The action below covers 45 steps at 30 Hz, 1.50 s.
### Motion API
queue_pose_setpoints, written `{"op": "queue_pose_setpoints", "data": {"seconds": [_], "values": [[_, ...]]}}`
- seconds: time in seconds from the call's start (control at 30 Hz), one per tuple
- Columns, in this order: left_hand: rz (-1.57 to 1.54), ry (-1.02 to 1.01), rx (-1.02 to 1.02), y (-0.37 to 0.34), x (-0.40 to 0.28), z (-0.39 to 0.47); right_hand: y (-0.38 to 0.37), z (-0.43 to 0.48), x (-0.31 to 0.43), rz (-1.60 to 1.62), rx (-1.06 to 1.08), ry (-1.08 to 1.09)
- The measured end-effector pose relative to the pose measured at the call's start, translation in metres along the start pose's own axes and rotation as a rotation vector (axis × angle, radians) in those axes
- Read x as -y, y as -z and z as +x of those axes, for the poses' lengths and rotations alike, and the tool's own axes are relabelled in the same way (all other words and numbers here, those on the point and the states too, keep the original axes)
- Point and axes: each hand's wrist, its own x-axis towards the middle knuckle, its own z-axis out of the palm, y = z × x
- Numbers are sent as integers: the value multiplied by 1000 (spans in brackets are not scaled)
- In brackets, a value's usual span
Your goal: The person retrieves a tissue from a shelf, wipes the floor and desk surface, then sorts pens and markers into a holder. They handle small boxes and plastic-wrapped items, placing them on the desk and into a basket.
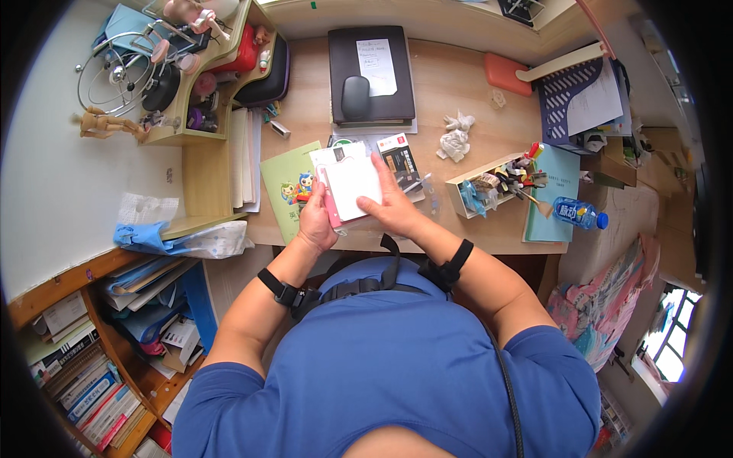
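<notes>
Between my two hands is a small stack of white paper or a notepad (354, 192), with a pink edge showing along its left and lower sides. My left hand (318, 218) grips the left edge. On the other side, my right hand (395, 200) holds the right edge, its thumb lying on the white face. Behind the stack, a white printed sheet or packet (338, 153) shows partly; whether I hold it too is unclear. A green booklet (283, 166) with cartoon figures lies under my left hand's side. Beyond my right hand lies a black-and-white printed package (399, 157).
A black mouse (355, 97) rests on a dark folder (338, 57) at the back. Crumpled tissues (456, 143), a stationery box (469, 210), a teal book (555, 172) and a drink bottle (575, 213) stand or lie rightward. A wooden shelf (207, 166) borders the left.
</notes>
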Motion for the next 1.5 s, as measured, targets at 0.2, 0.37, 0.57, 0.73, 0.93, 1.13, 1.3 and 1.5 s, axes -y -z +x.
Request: {"op": "queue_pose_setpoints", "data": {"seconds": [0.2, 0.37, 0.57, 0.73, 0.93, 1.13, 1.3, 1.5], "values": [[314, -132, -151, 15, 7, -9, -16, -8, 0, -240, 115, 91], [114, 36, -138, 35, -7, -27, 27, 31, -27, -445, -294, -69], [-88, 63, -76, 56, -17, -50, 46, 69, -53, -942, -82, -579], [-55, 65, -174, 69, -23, -66, 70, 49, -65, -844, -180, -245], [-62, 44, -200, 80, -17, -77, 90, 9, -87, -820, -10, -202], [-86, 72, -205, 82, -12, -81, 116, 34, -43, -96, 82, -526], [-81, 77, -200, 82, -12, -77, 153, 44, 24, 120, -96, -293], [-22, 106, -165, 74, -15, -69, 141, 24, 58, 334, -207, -109]]}}
